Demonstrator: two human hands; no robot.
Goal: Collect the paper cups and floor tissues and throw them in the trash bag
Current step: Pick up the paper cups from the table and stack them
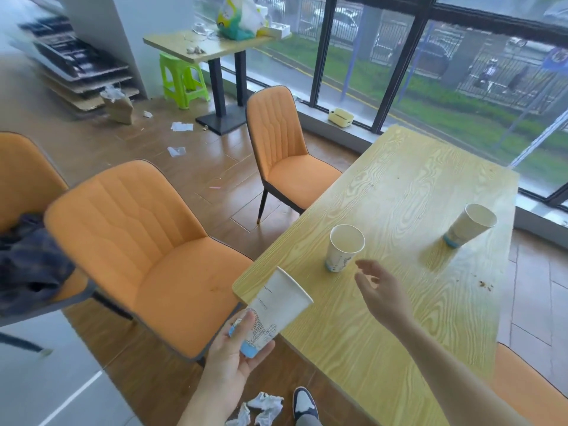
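While past the table (399,192) corner, left hand (229,361) gripping cup (273,312)

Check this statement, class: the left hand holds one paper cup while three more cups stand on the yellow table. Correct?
Not quite. The head view shows two cups on the yellow table, not three: a near cup and a far cup. The left hand does hold one paper cup.

Paper cup one (270,315): white with blue printed artwork and blue base, empty, tilting rim-up to the right, being gripped near its base. Paper cup two (342,249): same design, standing upright and empty on the yellow wood-grain table (399,192). Paper cup three (468,226): same design, standing toward the table's right edge, well apart from cup two. Crumpled white tissues (261,408): lying clustered on the floor. Further white paper scraps (181,127) lying farther off.
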